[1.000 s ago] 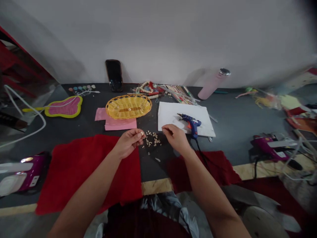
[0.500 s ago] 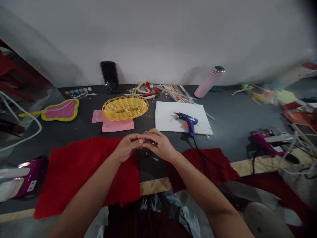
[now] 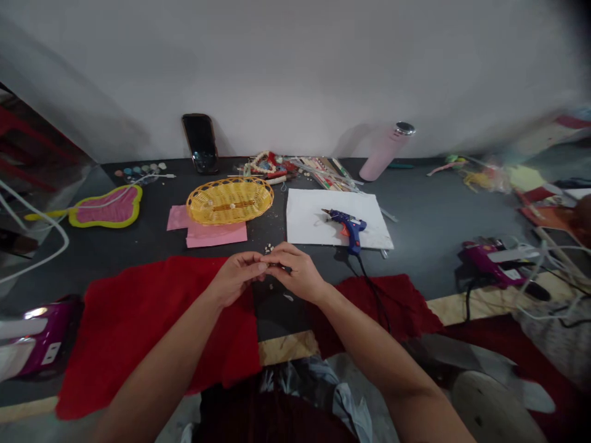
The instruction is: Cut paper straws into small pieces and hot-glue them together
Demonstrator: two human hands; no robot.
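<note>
My left hand (image 3: 237, 277) and my right hand (image 3: 299, 269) meet over the dark table, fingertips pinched together. Between them sits a small item with a cluster of pale and dark beads (image 3: 268, 248) showing just beyond the fingers; its kind is too small to make out. Behind my hands a yellow woven basket (image 3: 229, 202) rests partly on pink sheets (image 3: 217, 234), with a few tiny pale pieces inside. To the right, a blue glue gun (image 3: 347, 227) lies on a white board (image 3: 302, 215). Red cloth (image 3: 170, 307) spreads under my left forearm.
A phone (image 3: 200, 144) leans on the wall. Further right stands a pink tumbler (image 3: 386, 151). Beaded strands and sticks (image 3: 323, 172) lie along the back. A pink paddle with yellow rim (image 3: 107, 206) is at left. Purple devices (image 3: 494, 261) with cables sit at the right and left edges.
The bead cluster now shows more clearly beyond my fingertips. My hands stay joined in nearly the same place; the whole view has shifted slightly.
</note>
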